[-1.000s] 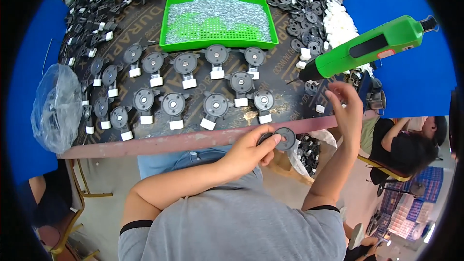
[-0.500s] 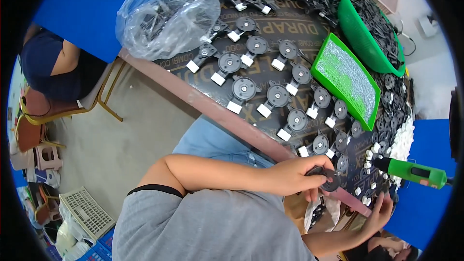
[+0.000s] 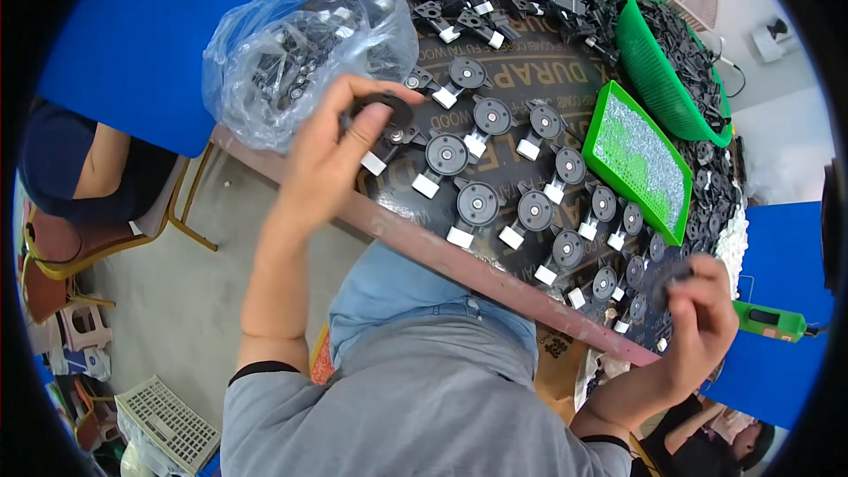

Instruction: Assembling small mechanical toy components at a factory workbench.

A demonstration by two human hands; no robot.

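Note:
My left hand [image 3: 329,146] pinches a black round disc [image 3: 389,113] between thumb and fingers. It is above a black part with a white end [image 3: 373,163], just right of the clear plastic bag [image 3: 265,79]. My right hand [image 3: 702,322] is at the right end of the table, closed on a small dark piece [image 3: 661,290] smeared by motion, perhaps another disc. Close behind that hand lies a green electric screwdriver [image 3: 770,321], its tip hidden. Rows of black disc assemblies with white ends [image 3: 478,204] lie between my hands.
A green tray of small silvery screws [image 3: 649,159] stands beyond the rows, beside a green basket [image 3: 636,62] of black parts. Loose black parts [image 3: 495,0] heap at the far side. White pieces [image 3: 732,243] pile at the right. Other people sit at the left and lower right.
My left hand has swung from the right end of the table to the far left, carrying the black disc. My right hand has risen from the table edge and now grips a dark piece.

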